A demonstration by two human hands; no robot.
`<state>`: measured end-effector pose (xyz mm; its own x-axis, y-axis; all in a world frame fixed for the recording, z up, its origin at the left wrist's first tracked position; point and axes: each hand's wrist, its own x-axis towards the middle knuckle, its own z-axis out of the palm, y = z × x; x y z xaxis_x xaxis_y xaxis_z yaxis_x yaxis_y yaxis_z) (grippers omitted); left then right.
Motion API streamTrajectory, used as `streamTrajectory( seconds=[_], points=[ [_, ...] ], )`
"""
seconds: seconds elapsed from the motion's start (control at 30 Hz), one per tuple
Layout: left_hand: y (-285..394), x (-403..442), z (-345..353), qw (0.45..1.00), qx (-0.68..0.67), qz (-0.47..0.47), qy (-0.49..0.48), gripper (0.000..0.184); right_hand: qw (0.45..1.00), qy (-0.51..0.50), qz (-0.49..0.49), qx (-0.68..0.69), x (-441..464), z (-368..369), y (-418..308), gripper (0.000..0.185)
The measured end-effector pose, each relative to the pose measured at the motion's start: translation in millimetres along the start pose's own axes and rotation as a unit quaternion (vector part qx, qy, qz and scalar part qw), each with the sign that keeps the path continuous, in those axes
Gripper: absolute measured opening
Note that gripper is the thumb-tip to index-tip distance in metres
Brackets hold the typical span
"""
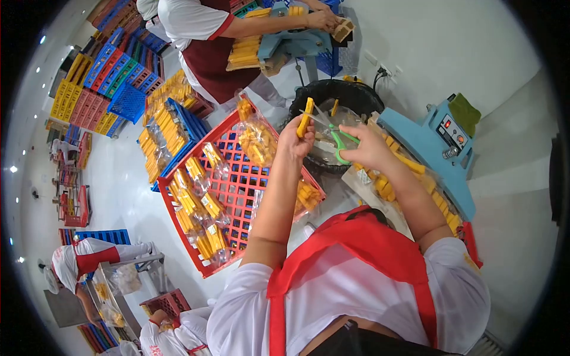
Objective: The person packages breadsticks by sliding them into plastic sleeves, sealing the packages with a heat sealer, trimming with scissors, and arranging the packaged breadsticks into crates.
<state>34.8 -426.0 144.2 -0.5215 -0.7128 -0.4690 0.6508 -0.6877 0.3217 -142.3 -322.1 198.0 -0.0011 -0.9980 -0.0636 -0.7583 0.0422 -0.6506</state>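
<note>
My left hand [297, 137] is closed round a yellow packet [306, 117], which it holds upright above the rim of a black-lined bin [350, 89]. In my right hand [367, 145] are green-handled scissors [339, 142], their blades pointing up and left beside the packet. Clear plastic scraps lie inside the bin, below the scissors. To the left of my hands is a red crate [222, 178] with bagged yellow packets [255, 142] in it. More yellow pieces [386, 187] lie to the right, under my right forearm.
A blue machine [442, 139] with a control panel stands on the right. At the top, a co-worker [205, 47] handles a brown piece at another blue machine [285, 44]. Stacked coloured crates [113, 68] are at the left; other people [80, 258] work at lower left.
</note>
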Motion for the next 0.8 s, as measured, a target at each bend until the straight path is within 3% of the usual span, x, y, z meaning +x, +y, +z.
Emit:
streamTrajectory(
  seconds=[0.1, 0.2, 0.3, 0.57, 0.63, 0.8],
  points=[
    [4.0, 3.4, -2.8, 0.999, -0.013, -0.039, -0.001, 0.016, 0.999, -0.005, 0.034, -0.011, 8.8, -0.1, 3.9, 0.063],
    [0.6, -5.2, 2.0, 1.000, -0.008, -0.011, 0.024, 0.016, 0.997, 0.041, -0.014, -0.064, 2.0, 5.0, 2.3, 0.063],
    [4.8, -0.9, -5.0, 0.999, -0.023, -0.032, -0.001, 0.017, 0.999, -0.007, 0.012, 0.029, 8.0, 3.2, 3.6, 0.063],
    [2.1, -8.3, -6.1, 0.999, -0.013, -0.016, 0.026, 0.018, 0.999, 0.044, -0.020, -0.011, 10.3, 11.8, 9.3, 0.061],
    [3.8, -9.3, -4.2, 0.999, -0.034, -0.021, 0.010, 0.019, 0.997, 0.044, 0.009, -0.068, 13.2, 1.6, -0.6, 0.065],
    [7.4, -12.5, -4.9, 0.999, -0.035, -0.007, 0.019, 0.019, 0.999, 0.017, -0.019, -0.029, -2.3, 5.4, -3.5, 0.065]
  ],
)
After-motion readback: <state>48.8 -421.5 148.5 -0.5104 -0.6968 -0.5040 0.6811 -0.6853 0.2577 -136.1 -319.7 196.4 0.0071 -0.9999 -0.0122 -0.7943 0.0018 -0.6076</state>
